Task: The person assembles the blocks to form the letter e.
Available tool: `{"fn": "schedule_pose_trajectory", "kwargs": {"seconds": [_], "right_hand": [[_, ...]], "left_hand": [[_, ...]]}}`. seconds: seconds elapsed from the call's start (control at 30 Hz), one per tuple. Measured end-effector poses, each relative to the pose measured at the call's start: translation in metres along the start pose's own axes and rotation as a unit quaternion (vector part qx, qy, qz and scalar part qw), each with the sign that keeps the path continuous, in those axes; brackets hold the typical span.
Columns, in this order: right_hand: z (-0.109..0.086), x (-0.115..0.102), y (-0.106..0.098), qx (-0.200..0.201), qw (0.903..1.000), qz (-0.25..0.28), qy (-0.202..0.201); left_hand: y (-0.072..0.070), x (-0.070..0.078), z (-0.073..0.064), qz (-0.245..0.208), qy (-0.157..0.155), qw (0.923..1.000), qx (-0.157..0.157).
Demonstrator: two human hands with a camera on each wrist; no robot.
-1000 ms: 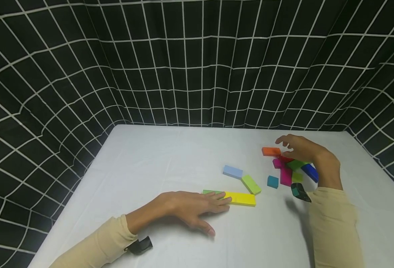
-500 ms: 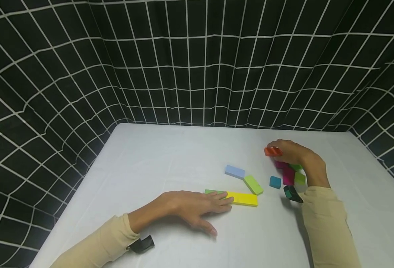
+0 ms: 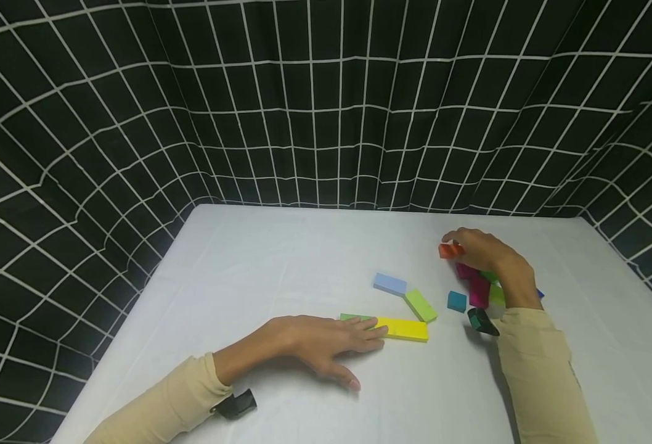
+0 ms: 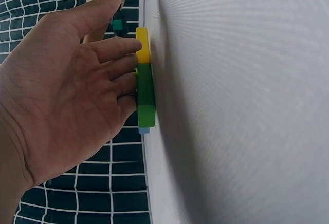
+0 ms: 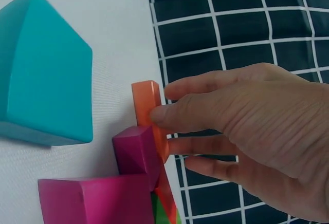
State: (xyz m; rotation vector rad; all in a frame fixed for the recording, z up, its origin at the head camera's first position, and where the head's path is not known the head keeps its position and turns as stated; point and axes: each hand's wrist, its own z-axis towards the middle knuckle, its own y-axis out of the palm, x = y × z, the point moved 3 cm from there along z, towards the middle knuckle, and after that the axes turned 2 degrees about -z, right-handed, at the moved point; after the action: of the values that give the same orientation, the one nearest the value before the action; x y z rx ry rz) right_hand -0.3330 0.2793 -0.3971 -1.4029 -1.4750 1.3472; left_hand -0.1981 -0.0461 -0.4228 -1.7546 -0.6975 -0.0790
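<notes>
My left hand (image 3: pixel 320 346) lies palm down with straight fingers. Its fingertips rest on a green block (image 3: pixel 354 317) and a yellow block (image 3: pixel 406 330), set end to end. The left wrist view shows those fingertips along the green block (image 4: pixel 146 82) and at the yellow block (image 4: pixel 143 38). At the far right, my right hand (image 3: pixel 484 253) pinches an orange block (image 3: pixel 445 251). In the right wrist view the thumb presses one face of the orange block (image 5: pixel 145 94), fingers on its other side. A small magenta block (image 5: pixel 131 147) and a red block (image 5: pixel 165 196) sit right beside it.
A teal cube (image 3: pixel 456 301), a longer magenta block (image 3: pixel 479 292) and a yellow-green block (image 3: pixel 497 295) lie below the right hand. A blue block (image 3: pixel 540 294) is mostly hidden by the wrist. Light blue (image 3: pixel 389 284) and lime (image 3: pixel 420 306) blocks lie mid-table. Grid-patterned black cloth (image 3: pixel 326 123) encloses the table.
My right hand has come down and left from above the pile and taken hold of the orange block. My left hand stays on the green and yellow blocks.
</notes>
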Motion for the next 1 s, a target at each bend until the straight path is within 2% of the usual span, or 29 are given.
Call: {"fn": "schedule_pose_trajectory", "kwargs": {"seconds": [0.3,0.67,0.8,1.0], "right_hand": [[0.003,0.002,0.005,-0.002,0.9997,0.004,0.023],[0.002,-0.001,0.005,0.018,0.9997,0.009,0.015],[0.002,-0.009,-0.001,0.041,0.9991,-0.006,-0.001],[0.001,-0.033,-0.013,0.067,0.9958,-0.034,-0.052]], "left_hand": [[0.000,0.000,0.000,0.000,-0.003,1.0000,-0.001],[0.000,0.001,-0.001,-0.016,-0.008,0.9998,-0.004],[0.000,0.000,-0.001,-0.013,-0.009,0.9999,-0.003],[0.000,0.000,-0.001,-0.010,-0.007,0.9999,-0.002]]}}
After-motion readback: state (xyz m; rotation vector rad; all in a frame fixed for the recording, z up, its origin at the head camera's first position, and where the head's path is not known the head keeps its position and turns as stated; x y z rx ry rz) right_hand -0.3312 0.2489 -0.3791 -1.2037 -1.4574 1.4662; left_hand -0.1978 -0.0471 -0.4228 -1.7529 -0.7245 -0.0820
